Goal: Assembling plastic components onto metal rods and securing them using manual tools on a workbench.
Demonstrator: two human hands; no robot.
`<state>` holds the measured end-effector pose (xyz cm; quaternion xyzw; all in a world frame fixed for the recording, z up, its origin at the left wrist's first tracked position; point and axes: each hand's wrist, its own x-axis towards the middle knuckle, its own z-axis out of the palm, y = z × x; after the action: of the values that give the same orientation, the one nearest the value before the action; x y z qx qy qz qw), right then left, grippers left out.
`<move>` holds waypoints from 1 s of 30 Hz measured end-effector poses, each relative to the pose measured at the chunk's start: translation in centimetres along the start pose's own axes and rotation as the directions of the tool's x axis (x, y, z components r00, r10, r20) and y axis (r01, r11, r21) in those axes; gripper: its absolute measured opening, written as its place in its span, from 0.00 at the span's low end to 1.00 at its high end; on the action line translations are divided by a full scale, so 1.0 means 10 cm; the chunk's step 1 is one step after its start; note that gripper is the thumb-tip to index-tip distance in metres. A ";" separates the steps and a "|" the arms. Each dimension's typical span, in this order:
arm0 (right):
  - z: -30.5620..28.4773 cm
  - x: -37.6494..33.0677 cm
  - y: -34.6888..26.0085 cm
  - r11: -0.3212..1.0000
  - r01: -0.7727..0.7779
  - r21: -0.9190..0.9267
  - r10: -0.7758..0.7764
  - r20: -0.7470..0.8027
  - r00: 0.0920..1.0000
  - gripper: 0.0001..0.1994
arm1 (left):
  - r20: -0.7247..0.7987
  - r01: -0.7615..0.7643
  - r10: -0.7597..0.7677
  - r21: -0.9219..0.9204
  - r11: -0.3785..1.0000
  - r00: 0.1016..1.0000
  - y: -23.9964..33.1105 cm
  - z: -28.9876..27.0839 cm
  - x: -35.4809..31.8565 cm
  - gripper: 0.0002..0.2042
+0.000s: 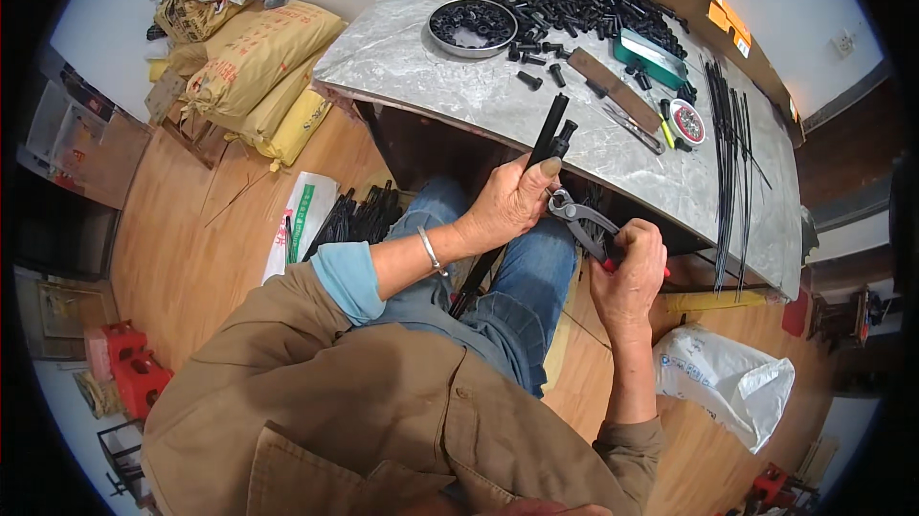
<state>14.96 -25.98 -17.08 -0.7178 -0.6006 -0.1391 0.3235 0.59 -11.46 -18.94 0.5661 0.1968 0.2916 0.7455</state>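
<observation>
My left hand is closed around black rods, held upright over my lap in front of the table edge. A black plastic fitting with a flared end stands up beside them at my thumb. My right hand is wrapped round the red handles of a pair of grey metal pincers. The pincers' jaws are right at my left fingertips, by the lower end of the fitting. I cannot tell what the jaws grip, if anything. More dark rods run down below my left hand between my legs.
On the grey table are a pile of black fittings, a round metal tin, a green tray, a brown flat strip, a small white bowl and long thin black rods. Stacked sacks stand left; a plastic bag lies right.
</observation>
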 end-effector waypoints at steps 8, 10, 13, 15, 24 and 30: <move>-0.11 0.05 -0.06 0.991 0.090 -0.099 -0.086 0.051 0.995 0.19 | -0.039 -0.039 0.040 0.028 0.999 0.998 -0.01 -0.02 -0.03 0.25; -0.14 -0.03 -0.04 0.998 -0.051 0.046 0.041 0.203 0.978 0.15 | -0.050 -0.044 0.051 0.125 0.991 0.997 0.03 -0.03 -0.04 0.26; -0.21 -0.04 -0.13 0.416 -0.785 0.459 0.258 0.769 0.585 0.09 | -0.034 -0.075 0.084 0.212 0.974 0.996 0.05 -0.04 -0.06 0.28; -0.26 0.00 -0.10 -0.103 -0.951 0.291 -0.142 0.942 0.304 0.11 | -0.038 -0.091 0.101 0.208 0.974 0.994 0.03 -0.03 -0.06 0.28; -0.19 -0.13 -0.18 0.510 -0.714 0.479 0.156 0.765 0.625 0.08 | -0.043 -0.106 0.116 0.192 0.976 0.992 0.02 -0.14 -0.05 0.30; -0.17 -0.26 -0.19 -0.086 -0.939 0.334 -0.221 0.912 0.344 0.15 | 0.028 -0.099 0.096 0.184 0.978 0.995 0.01 -0.09 -0.07 0.30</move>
<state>12.85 -28.93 -16.76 -0.4297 -0.2837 0.7547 0.4066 -0.56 -11.24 -19.18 0.6445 0.1880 0.3030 0.6764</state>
